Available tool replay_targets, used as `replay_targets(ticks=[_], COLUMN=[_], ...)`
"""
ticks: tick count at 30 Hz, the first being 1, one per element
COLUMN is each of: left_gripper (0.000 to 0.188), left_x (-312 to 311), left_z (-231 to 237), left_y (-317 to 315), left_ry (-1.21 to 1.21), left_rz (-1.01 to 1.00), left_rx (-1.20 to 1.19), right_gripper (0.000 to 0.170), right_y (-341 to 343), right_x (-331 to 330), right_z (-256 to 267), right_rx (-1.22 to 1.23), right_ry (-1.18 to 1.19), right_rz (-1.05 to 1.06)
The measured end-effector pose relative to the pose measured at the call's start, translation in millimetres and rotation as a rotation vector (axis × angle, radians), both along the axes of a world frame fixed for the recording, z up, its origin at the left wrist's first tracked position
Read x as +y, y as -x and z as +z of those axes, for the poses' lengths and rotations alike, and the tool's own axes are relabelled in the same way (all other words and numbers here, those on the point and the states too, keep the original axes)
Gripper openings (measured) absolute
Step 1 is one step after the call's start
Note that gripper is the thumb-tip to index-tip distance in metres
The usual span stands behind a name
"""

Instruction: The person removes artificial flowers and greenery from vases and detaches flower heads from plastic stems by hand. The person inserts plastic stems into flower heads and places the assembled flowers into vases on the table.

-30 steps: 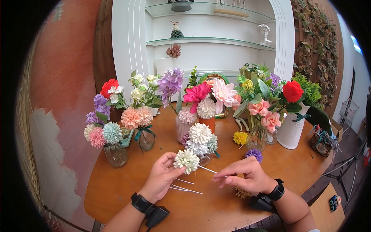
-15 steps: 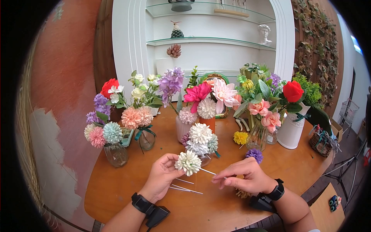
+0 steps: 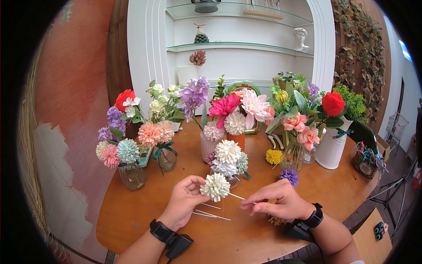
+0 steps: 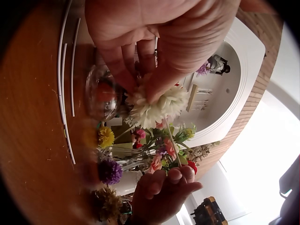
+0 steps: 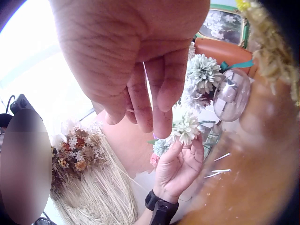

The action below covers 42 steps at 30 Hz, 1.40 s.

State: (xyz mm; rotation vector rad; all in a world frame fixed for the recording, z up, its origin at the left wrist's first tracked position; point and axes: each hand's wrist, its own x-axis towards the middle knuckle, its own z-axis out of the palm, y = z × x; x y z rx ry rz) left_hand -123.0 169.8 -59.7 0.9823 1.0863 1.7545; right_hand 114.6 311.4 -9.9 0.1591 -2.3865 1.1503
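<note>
A cream-white artificial flower head (image 3: 215,187) is pinched between the thumb and fingers of my left hand (image 3: 187,196). Out of its right side runs a thin white stem (image 3: 236,195). My right hand (image 3: 281,200) pinches the far end of this stem between thumb and fingertips; the left wrist view shows the stem (image 4: 172,140) spanning from the bloom to the right hand (image 4: 161,192). Several loose white stems (image 3: 212,215) lie on the table below the left hand. Just behind the bloom stands a small glass vase of white, teal and mauve pompom flowers (image 3: 228,152).
A purple flower (image 3: 289,177) and a yellow flower (image 3: 273,157) lie beyond my right hand, and a golden-brown one (image 3: 276,220) is partly hidden beneath it. Vases of flowers line the back of the wooden table (image 3: 145,220). A white pitcher (image 3: 330,149) stands at right, near a wicker basket (image 3: 365,162).
The white flower has shifted slightly rightward and toward me, and turned a little in my left fingers. My right hand has stayed nearly still on the stem.
</note>
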Motion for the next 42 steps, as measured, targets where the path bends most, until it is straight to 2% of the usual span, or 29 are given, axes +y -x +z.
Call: replay_targets(ticks=[42], left_gripper=[0.031], left_x=[-1.7], left_z=[5.3], left_y=[-3.0], left_ry=[0.028], left_rz=[-0.001], left_rx=[0.047], right_gripper=[0.021], right_y=[0.7], right_x=[0.7], right_z=[-1.0], right_rx=[-0.051], right_ry=[-0.006], right_rz=[0.03])
